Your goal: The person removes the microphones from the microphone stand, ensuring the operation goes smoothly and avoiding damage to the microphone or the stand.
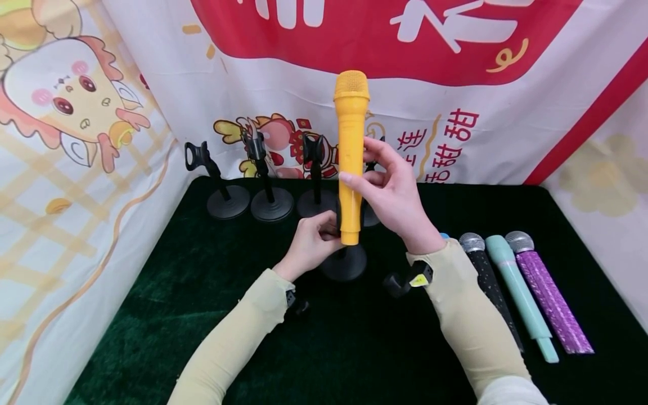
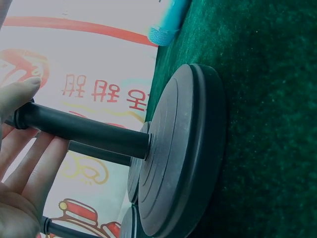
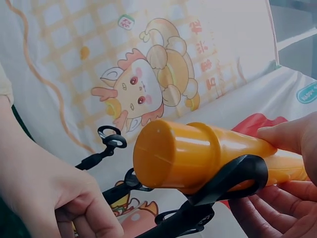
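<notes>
My right hand pinches a yellow microphone by the middle of its body, thumb in front and fingers behind. The microphone stands nearly upright, mesh head at the top. In the right wrist view its lower end passes through the black clip of a desk stand. With thumb and fingers, my left hand holds that stand's post near its upper part. The stand's round base rests on the green cloth; in the head view the microphone hides much of the post.
Several black microphone stands line the back of the dark green table. To the right lie a black speckled microphone, a mint one and a purple glittery one; a blue one is partly hidden behind my right arm.
</notes>
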`<state>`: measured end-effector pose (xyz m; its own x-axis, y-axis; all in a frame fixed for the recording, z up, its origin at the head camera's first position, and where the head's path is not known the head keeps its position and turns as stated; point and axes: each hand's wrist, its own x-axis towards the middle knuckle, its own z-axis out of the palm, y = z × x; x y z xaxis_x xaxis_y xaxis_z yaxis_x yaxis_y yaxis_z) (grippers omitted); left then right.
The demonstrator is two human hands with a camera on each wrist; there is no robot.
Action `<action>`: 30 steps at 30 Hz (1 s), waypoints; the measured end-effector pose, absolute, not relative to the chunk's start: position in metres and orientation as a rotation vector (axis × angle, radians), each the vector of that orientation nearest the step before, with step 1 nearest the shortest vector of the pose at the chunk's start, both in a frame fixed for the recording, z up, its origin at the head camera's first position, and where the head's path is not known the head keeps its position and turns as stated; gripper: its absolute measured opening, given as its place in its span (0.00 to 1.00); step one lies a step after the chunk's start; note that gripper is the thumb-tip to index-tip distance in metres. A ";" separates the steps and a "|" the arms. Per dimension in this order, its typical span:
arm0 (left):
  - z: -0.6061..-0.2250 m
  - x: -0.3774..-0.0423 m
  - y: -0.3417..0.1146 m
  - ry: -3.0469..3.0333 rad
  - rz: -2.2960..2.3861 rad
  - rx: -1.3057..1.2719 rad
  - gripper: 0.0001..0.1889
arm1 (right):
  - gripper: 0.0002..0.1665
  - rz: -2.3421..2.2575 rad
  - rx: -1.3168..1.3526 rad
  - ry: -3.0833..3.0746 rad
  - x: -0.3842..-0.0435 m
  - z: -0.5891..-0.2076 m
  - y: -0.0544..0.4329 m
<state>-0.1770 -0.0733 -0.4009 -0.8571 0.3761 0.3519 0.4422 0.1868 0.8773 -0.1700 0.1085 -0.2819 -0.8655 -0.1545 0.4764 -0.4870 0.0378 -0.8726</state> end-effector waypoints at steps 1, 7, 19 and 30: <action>-0.399 -0.176 -0.073 -2.370 -1.794 -0.827 0.11 | 0.33 1.919 0.655 -2.063 -0.170 -0.282 0.109; -0.408 -0.181 -0.073 -2.376 -1.792 -0.818 0.11 | 0.33 1.955 0.636 -2.066 -0.172 -0.281 0.109; -0.424 -0.191 -0.075 -2.326 -1.776 -0.861 0.11 | 0.33 1.985 0.640 -2.043 -0.177 -0.280 0.108; -0.424 -0.191 -0.075 -2.340 -1.738 -0.866 0.11 | 0.33 1.987 0.642 -2.033 -0.179 -0.278 0.108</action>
<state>-0.1907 -0.0752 -0.4242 -0.8331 0.3801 0.4019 0.4945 0.1863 0.8490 -0.1792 0.1077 -0.2779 -0.8785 -0.1497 0.4537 -0.4570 -0.0136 -0.8894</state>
